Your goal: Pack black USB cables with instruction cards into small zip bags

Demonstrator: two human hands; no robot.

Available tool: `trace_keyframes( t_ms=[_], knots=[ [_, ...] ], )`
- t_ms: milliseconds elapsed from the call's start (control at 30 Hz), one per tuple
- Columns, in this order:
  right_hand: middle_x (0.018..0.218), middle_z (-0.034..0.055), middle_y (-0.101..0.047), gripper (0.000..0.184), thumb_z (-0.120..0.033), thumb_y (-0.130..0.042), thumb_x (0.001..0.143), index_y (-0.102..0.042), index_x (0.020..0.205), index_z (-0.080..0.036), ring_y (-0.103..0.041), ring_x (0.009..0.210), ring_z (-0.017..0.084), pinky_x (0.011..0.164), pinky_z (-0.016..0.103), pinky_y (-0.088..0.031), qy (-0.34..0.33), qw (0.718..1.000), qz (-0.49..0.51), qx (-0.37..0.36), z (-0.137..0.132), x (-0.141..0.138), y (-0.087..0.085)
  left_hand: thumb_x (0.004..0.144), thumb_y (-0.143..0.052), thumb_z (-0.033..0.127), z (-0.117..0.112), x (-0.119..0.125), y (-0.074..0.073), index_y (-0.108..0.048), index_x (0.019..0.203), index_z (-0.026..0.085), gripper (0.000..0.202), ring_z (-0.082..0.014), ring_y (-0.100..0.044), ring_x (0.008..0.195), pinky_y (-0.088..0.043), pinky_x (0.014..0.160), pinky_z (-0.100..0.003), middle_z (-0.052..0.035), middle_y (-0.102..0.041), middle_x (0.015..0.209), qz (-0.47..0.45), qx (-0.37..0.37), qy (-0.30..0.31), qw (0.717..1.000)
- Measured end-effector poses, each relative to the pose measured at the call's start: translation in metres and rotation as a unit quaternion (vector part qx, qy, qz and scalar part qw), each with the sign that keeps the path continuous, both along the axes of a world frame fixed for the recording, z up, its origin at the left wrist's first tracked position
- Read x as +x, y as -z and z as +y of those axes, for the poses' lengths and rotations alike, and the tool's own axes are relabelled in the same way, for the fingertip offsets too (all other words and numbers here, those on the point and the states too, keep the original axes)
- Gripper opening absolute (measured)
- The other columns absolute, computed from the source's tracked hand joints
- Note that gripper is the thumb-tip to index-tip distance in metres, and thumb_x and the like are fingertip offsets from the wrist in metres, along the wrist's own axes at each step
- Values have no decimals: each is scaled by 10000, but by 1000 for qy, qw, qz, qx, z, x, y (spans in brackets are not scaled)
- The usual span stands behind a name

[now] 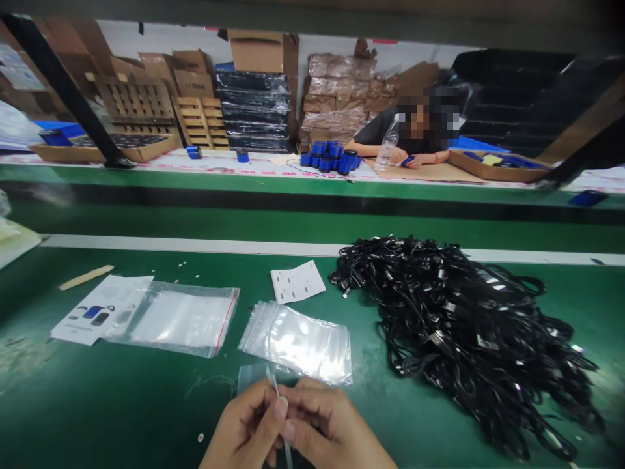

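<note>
Bag, small and clear (254, 376), is at the bottom middle of the frame, held up just above the green table (122, 404). Our left hand (244, 433) and our right hand (336, 433) touch each other there. The fingertips of both are pressed close together on the thin edge of the bag, holding it tight.

Just behind our hands lies a stack of clear bags (297, 342). A white card (297, 282) lies past it. To the left are a bigger bag with a red line (180, 319), a paper sheet (92, 312) partly under it, and a wooden stick (85, 277). On the right, a big pile of black cables (469, 326) fills the table, near the stack.

We think the bag could slip out, because it is thin and slick and we only hold its edge. If we pull too hard it might tear. The stack looks slippery too, so a bump from our hands could spread it around.

Far off at the upper right, another person leans on the other table beside some blue round things (329, 156).
</note>
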State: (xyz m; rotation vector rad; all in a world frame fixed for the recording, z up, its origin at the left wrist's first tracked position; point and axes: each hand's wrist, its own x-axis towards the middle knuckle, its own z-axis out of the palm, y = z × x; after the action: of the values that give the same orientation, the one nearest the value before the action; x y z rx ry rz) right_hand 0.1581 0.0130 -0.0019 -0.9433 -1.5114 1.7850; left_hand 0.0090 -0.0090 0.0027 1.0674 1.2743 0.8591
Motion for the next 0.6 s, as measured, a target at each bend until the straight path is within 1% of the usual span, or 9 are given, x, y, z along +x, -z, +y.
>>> trace_keyframes(
  t_ms=[67,267,433,500,600],
  knots=[
    [746,3,-454,351,-433,-675,788,-727,1002,-160,-487,661,147,624,276,-407,0,1000,3,-1,-1,0,1,762,-536,639,0,0,-1,-550,619,152,507,-70,-384,479,-345,458,-169,65,-407,541,1,-12,-1,1000],
    [760,1,-476,251,-368,-599,856,-722,971,-182,-516,693,151,649,280,-417,-4,1000,-8,17,-3,2,3,761,-551,626,-1,3,-1,-534,599,166,488,-69,-384,467,-343,448,-168,68,-405,523,-2,-17,-13,1000],
    [769,10,-492,265,-370,-553,888,-722,863,-168,-544,739,162,696,295,-442,-6,1000,7,17,-3,2,1,765,-560,613,-2,5,-1,-505,578,180,475,-71,-375,461,-345,439,-164,73,-402,504,-3,-21,-32,999],
    [785,10,-490,279,-388,-555,884,-708,828,-161,-556,734,155,698,296,-455,-1,999,32,-8,-5,0,3,752,-565,624,-2,5,-1,-512,589,183,474,-72,-373,459,-348,440,-163,76,-401,502,-7,-24,-33,999],
    [722,-1,-536,291,-426,-637,816,-637,874,-140,-572,620,128,621,273,-469,41,991,81,-103,-8,-4,9,759,-538,641,-2,5,-2,-503,603,184,484,-80,-391,471,-351,456,-169,71,-415,508,6,-32,-19,999]
  ],
)
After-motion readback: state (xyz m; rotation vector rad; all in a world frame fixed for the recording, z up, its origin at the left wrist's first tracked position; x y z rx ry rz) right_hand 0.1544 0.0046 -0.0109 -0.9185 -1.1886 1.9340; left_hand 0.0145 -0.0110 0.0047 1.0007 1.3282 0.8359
